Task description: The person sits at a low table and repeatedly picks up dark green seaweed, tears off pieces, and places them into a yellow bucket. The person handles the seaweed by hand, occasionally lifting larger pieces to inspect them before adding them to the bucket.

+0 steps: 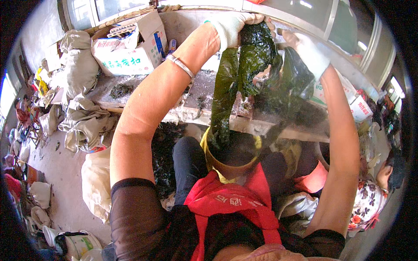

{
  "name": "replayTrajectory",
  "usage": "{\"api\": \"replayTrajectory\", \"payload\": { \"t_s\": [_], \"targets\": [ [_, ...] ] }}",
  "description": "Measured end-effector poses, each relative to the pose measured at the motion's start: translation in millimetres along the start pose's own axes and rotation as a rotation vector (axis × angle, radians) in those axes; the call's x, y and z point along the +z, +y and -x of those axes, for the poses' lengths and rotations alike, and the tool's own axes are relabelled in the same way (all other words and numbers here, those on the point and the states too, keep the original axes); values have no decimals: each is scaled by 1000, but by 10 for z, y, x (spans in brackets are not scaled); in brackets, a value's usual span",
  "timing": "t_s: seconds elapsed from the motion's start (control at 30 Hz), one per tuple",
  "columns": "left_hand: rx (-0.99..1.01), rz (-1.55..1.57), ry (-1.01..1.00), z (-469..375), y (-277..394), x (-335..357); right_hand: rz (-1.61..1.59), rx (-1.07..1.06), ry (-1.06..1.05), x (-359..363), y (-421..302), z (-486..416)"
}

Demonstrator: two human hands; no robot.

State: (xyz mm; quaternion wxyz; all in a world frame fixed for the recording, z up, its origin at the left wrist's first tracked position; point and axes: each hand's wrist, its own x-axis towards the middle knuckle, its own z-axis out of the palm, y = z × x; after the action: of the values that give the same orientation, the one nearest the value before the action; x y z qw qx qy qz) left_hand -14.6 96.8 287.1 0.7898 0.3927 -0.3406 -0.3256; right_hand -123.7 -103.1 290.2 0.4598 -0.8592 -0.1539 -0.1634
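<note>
My left hand, in a white knit glove with a green cuff, grips a wet, dark green sheet of kelp above the bench. One long strip of it hangs down into a yellow-rimmed bucket between my knees. My right hand, gloved too and blurred by motion, is raised beside the kelp. Blurred kelp hangs beneath its fingers, which seem closed on the upper edge. The bucket's contents are dark and hard to make out.
A ledge-like bench with white grains and seaweed scraps runs ahead. On it stand an open printed carton and a full sack. Dark seaweed lies left of my knee. Another person in a floral top is at right.
</note>
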Motion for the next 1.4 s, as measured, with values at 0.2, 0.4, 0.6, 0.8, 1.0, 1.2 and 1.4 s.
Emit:
{"api": "replayTrajectory", "payload": {
  "t_s": [0.2, 0.4, 0.6, 0.8, 1.0, 1.2, 1.4],
  "targets": [
    [219, -687, 130, 69, 76, 130, 323, -9, -179, 277, -32, -31],
    [42, -9, 33, 25, 300, 59, 872, -608, 342, 480, 139, 228],
    [99, 118, 191, -9, 396, 203, 329, -31, 228, 582, 664, 306],
    [50, -172, -82, -137, 221, 343, 373, -235, -5, 310, 677, -231],
    [-7, 171, 248, -172, 583, 81, 995, -477, 335, 775, 284, 134],
    [-20, 15, 140, -205, 626, 127, 935, -238, 167, 801, 534, 525],
    [78, -20, -72, -306, 342, 299, 649, -253, -145, 548, 250, 58]
  ]
}}
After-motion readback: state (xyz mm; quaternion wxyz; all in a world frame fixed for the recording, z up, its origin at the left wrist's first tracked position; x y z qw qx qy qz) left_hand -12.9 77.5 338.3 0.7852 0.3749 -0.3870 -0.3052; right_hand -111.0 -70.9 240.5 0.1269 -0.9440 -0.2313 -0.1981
